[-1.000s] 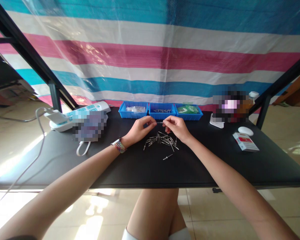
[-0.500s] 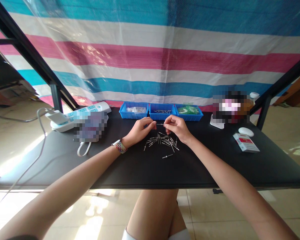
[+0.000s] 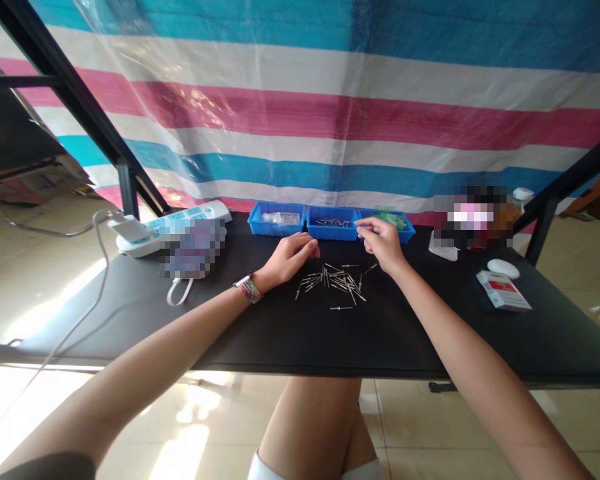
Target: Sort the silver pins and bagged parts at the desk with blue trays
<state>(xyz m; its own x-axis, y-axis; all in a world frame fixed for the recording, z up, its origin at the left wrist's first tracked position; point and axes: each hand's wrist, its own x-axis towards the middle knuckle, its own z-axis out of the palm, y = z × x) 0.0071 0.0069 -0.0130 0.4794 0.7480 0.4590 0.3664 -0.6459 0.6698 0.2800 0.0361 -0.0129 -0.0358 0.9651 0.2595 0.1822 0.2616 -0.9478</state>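
Note:
My left hand (image 3: 291, 257) rests at the left edge of a loose pile of blind rivets (image 3: 347, 283), its fingers curled and thumb closed in, with nothing visible in it. My right hand (image 3: 381, 245) is raised over the front of the blue bins, fingertips at the right end of the middle bin (image 3: 333, 233). Its thumb and fingers are drawn together; whatever they pinch is too small to make out. More rivets (image 3: 334, 223) lie inside that middle bin. A single rivet (image 3: 341, 308) lies in front of the pile.
The left blue bin (image 3: 275, 229) contains clear plastic bags, the right bin (image 3: 409, 235) green ones. A power strip (image 3: 207, 215) with a plugged-in white charger stands at left. At right lie a small red-and-white box (image 3: 505, 293) and a white mouse-like object (image 3: 503, 269).
A rivet stretched between both hands' fingertips is no longer visible there. My right hand has moved right and up to the bins; my left has barely moved. The view shifted slightly.

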